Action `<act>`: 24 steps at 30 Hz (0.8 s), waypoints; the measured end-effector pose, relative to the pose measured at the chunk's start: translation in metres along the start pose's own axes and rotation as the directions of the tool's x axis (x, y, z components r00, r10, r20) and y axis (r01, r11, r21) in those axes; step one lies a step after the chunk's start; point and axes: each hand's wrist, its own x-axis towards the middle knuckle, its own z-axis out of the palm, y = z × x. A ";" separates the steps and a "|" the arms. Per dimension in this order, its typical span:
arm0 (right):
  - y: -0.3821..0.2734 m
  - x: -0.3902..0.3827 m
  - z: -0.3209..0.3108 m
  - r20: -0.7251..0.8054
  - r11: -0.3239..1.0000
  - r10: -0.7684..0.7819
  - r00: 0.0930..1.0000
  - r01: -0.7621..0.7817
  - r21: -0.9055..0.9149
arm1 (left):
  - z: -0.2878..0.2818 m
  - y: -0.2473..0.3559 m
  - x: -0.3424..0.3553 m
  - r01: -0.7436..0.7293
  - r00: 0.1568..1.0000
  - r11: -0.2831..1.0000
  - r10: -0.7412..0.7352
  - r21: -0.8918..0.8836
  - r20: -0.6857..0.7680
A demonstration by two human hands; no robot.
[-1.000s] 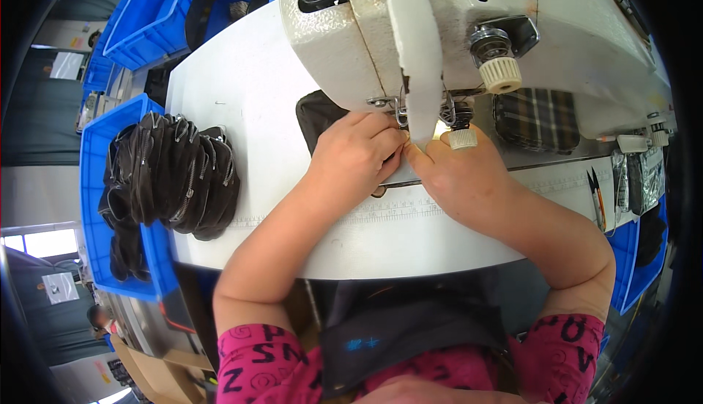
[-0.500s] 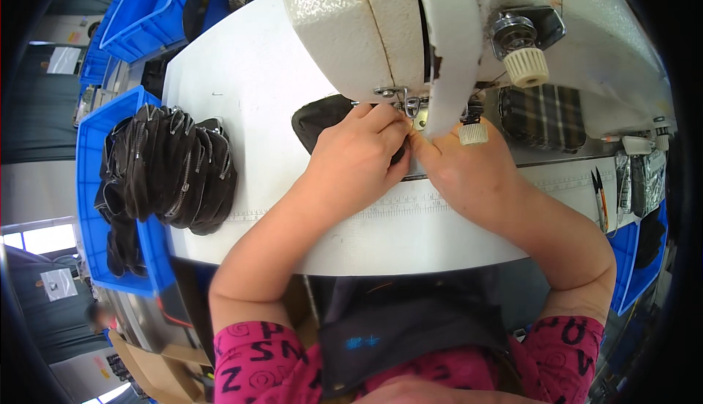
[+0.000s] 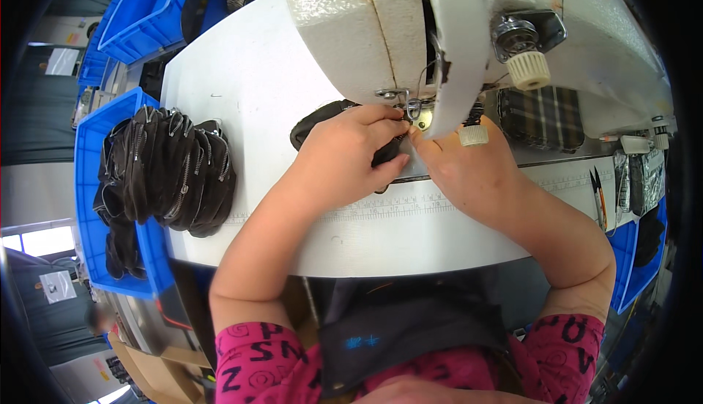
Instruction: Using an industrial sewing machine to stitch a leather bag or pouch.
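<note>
A piece of black fabric [image 3: 311, 127] lies under the head of a white sewing machine [image 3: 344, 45], partly hidden by my left hand. My left hand [image 3: 348, 151] is curled over the piece, its fingertips right by the presser foot [image 3: 414, 107] and its thumb slightly apart beneath. Close on the other side, my right hand [image 3: 472, 166] is closed, with thumb and forefinger pinched by the fabric's edge near the needle. What lies between those fingertips is too small to make out. The machine's tension knob partly covers the right hand.
A heap of black zippered pieces [image 3: 179, 173] fills a blue bin [image 3: 86, 184] at the left table edge. Plaid fabric [image 3: 542, 118] lies beneath the machine arm. Orange-handled thread snips [image 3: 600, 199] rest at the right. A ruler strip [image 3: 366, 210] crosses the white table [image 3: 234, 74].
My left hand has shifted slightly left, and its thumb has moved away from the right hand's fingers. More of the black fabric shows between the hands. The right hand stays nearly in place.
</note>
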 end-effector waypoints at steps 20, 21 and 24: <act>0.007 -0.001 0.009 0.044 0.993 0.117 0.992 -0.119 0.029 | 0.009 0.011 -0.001 -0.015 0.999 0.987 0.020 0.160 -0.032; 0.007 -0.001 0.010 0.044 0.993 0.116 0.992 -0.117 0.031 | 0.009 0.012 -0.002 -0.008 0.999 0.987 0.013 0.162 -0.030; 0.010 -0.002 0.011 -0.003 0.996 0.076 0.997 -0.076 0.040 | 0.009 0.015 -0.001 0.019 1.000 0.986 -0.016 0.163 -0.017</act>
